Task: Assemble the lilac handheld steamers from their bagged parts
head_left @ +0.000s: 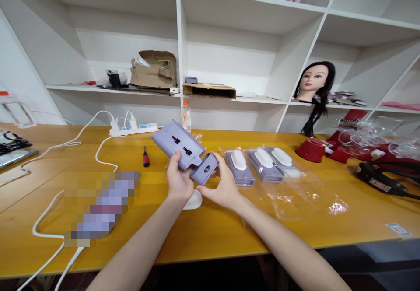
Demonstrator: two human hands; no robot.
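Note:
My left hand (180, 180) is closed on a lavender plastic housing (167, 142) with two black slotted openings in its face, held tilted above the table. In my right hand (225, 187) is a smaller lavender end piece (205, 169) with a round dark hole, gripped between thumb and fingers. That piece sits against the near end of the housing; whether the two are joined I cannot tell. Under my hands lies a white oval part (193, 201), partly hidden by my left hand. A screwdriver (146, 157) with a red and black handle rests left of the housing.
To the right lie several lavender devices (241, 175) with white oval tops in clear plastic bags. Farther right are red appliances (310, 149) and a black tool (377, 181). A power strip (139, 128), white cables and a blurred-out object (105, 208) occupy the left side.

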